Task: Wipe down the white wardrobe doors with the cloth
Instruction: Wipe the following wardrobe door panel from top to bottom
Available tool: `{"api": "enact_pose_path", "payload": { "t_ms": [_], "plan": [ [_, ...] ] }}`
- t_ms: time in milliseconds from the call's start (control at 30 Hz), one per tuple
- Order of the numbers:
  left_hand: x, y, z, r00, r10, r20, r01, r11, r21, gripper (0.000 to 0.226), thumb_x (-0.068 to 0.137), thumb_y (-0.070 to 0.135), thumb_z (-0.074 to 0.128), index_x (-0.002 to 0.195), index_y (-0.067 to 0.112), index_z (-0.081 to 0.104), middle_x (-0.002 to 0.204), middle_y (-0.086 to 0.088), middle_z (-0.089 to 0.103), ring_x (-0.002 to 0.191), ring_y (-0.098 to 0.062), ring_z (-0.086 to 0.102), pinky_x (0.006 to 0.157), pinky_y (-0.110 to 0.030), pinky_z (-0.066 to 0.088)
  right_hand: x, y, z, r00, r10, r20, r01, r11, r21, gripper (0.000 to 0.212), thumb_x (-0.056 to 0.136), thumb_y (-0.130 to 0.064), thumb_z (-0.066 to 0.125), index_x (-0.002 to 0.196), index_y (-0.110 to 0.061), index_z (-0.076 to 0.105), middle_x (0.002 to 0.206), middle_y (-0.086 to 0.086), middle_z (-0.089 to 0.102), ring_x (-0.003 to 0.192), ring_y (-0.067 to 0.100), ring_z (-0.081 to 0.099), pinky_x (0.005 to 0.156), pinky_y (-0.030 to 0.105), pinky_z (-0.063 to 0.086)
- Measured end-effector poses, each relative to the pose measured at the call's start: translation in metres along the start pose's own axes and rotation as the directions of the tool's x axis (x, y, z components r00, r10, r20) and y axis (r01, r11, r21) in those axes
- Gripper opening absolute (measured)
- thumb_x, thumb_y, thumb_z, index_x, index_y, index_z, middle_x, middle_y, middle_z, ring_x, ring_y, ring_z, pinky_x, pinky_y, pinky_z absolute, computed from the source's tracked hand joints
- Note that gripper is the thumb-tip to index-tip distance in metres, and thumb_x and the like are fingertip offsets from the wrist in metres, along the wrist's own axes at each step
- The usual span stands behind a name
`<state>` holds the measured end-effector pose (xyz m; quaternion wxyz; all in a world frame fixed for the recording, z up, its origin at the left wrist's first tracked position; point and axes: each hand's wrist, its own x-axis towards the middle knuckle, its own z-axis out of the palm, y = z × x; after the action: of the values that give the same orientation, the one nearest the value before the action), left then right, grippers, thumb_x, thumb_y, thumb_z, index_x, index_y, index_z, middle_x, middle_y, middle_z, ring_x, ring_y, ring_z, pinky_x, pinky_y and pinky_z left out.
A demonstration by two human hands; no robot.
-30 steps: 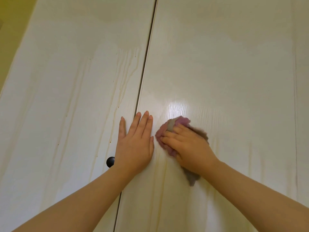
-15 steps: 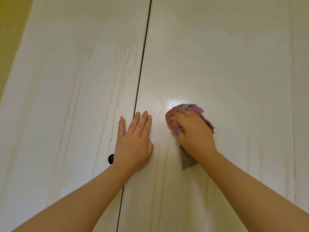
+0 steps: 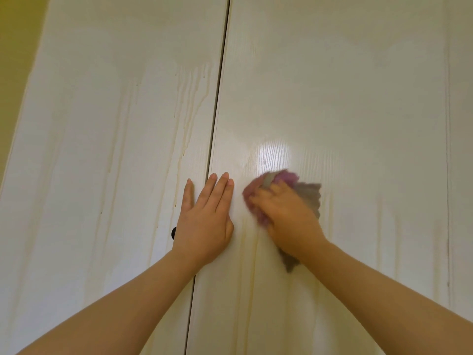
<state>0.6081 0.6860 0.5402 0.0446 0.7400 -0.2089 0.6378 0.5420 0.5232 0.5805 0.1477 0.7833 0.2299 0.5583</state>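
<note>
Two white wardrobe doors fill the view, the left door (image 3: 115, 149) and the right door (image 3: 358, 98), split by a dark vertical gap. Yellowish drip streaks run down both. My left hand (image 3: 204, 221) lies flat with straight fingers across the gap, pressing on the doors. My right hand (image 3: 286, 213) grips a bunched purple and grey cloth (image 3: 308, 194) against the right door, just right of my left hand. The cloth is blurred with motion, and a grey corner of it hangs below my wrist.
A small dark knob (image 3: 174, 232) shows on the left door, partly hidden behind my left hand. A yellow wall (image 3: 18, 47) borders the wardrobe at the far left. A thin vertical seam (image 3: 447, 149) runs down the right side.
My right hand has swept the cloth from beside my left hand up and to the right, then back down and left. My left hand has stayed flat in place.
</note>
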Motion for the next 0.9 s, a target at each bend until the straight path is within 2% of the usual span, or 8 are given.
{"api": "enact_pose_path", "payload": {
  "t_ms": [100, 233, 300, 467, 533, 633, 800, 900],
  "plan": [
    [-0.006, -0.002, -0.001, 1.000, 0.020, 0.009, -0.020, 1.000, 0.004, 0.056, 0.084, 0.024, 0.032, 0.132, 0.002, 0.052, 0.137, -0.013, 0.052, 0.126, -0.030, 0.050, 0.104, -0.054, 0.020, -0.007, 0.007, -0.006, 0.973, -0.184, 0.139, 0.191, 0.981, -0.035, 0.030, 0.072, -0.013, 0.052, 0.095, -0.018, 0.070, 0.096, 0.001, 0.069, 0.095, 0.023, 0.059, 0.090, 0.039, 0.047],
    [-0.006, -0.004, -0.003, 1.000, 0.016, 0.003, -0.016, 1.000, -0.015, 0.057, 0.084, 0.027, 0.033, 0.132, 0.002, 0.053, 0.138, -0.012, 0.052, 0.127, -0.027, 0.050, 0.105, -0.054, 0.020, 0.038, 0.022, -0.026, 0.956, 0.292, -0.017, -0.290, 0.955, 0.067, 0.025, 0.076, -0.007, 0.049, 0.091, -0.015, 0.067, 0.091, 0.004, 0.063, 0.090, 0.025, 0.053, 0.075, 0.033, 0.039],
    [-0.002, -0.008, -0.004, 1.000, -0.001, 0.020, 0.002, 1.000, -0.003, 0.062, 0.082, 0.033, 0.035, 0.134, 0.002, 0.049, 0.140, -0.012, 0.050, 0.128, -0.025, 0.048, 0.106, -0.053, 0.019, 0.046, 0.014, -0.022, 0.920, 0.383, -0.084, -0.376, 0.923, 0.084, 0.021, 0.078, -0.002, 0.051, 0.090, -0.011, 0.066, 0.088, 0.006, 0.062, 0.088, 0.025, 0.052, 0.073, 0.030, 0.032],
    [0.011, -0.015, -0.004, 0.996, -0.087, 0.013, 0.088, 0.996, -0.015, 0.068, 0.082, 0.041, 0.035, 0.136, 0.001, 0.046, 0.141, -0.013, 0.048, 0.130, -0.026, 0.045, 0.107, -0.049, 0.015, 0.017, -0.004, -0.001, 0.976, -0.173, 0.132, 0.170, 0.985, 0.036, 0.031, 0.078, -0.014, 0.042, 0.095, -0.016, 0.068, 0.101, 0.001, 0.067, 0.099, 0.023, 0.056, 0.092, 0.031, 0.032],
    [0.014, -0.018, -0.004, 0.996, -0.090, 0.001, 0.090, 0.996, -0.012, 0.067, 0.081, 0.040, 0.035, 0.134, 0.000, 0.048, 0.139, -0.013, 0.050, 0.129, -0.027, 0.047, 0.107, -0.049, 0.016, 0.040, 0.008, -0.010, 0.997, 0.018, 0.081, -0.028, 0.992, 0.123, 0.029, 0.078, -0.008, 0.044, 0.093, -0.015, 0.068, 0.097, 0.005, 0.065, 0.094, 0.024, 0.055, 0.086, 0.033, 0.036],
    [0.015, -0.019, -0.001, 0.997, -0.078, -0.020, 0.078, 0.997, 0.000, 0.066, 0.081, 0.039, 0.035, 0.132, 0.000, 0.051, 0.138, -0.013, 0.051, 0.128, -0.027, 0.049, 0.105, -0.050, 0.018, 0.077, 0.009, -0.012, 0.896, 0.427, -0.121, -0.393, 0.890, 0.230, 0.033, 0.079, -0.001, 0.046, 0.102, -0.014, 0.065, 0.099, 0.008, 0.060, 0.093, 0.021, 0.047, 0.093, 0.031, 0.035],
    [0.014, -0.027, 0.001, 0.992, -0.095, -0.077, 0.090, 0.994, -0.063, 0.066, 0.077, 0.036, 0.038, 0.136, 0.005, 0.039, 0.136, -0.008, 0.053, 0.132, -0.021, 0.037, 0.108, -0.046, 0.012, 0.051, -0.021, 0.012, 0.984, -0.122, 0.131, 0.101, 0.983, 0.155, 0.030, 0.078, -0.018, 0.044, 0.095, -0.015, 0.068, 0.103, 0.005, 0.066, 0.103, 0.024, 0.053, 0.101, 0.031, 0.022],
    [0.015, -0.034, -0.001, 0.992, -0.087, -0.089, 0.082, 0.995, -0.054, 0.066, 0.076, 0.034, 0.038, 0.135, 0.003, 0.039, 0.135, -0.009, 0.054, 0.132, -0.020, 0.030, 0.109, -0.046, 0.012, 0.071, -0.005, 0.000, 0.983, -0.111, 0.149, 0.086, 0.982, 0.169, 0.038, 0.080, -0.024, 0.034, 0.098, -0.017, 0.067, 0.098, 0.002, 0.064, 0.096, 0.022, 0.055, 0.092, 0.031, 0.035]
  ]
}}
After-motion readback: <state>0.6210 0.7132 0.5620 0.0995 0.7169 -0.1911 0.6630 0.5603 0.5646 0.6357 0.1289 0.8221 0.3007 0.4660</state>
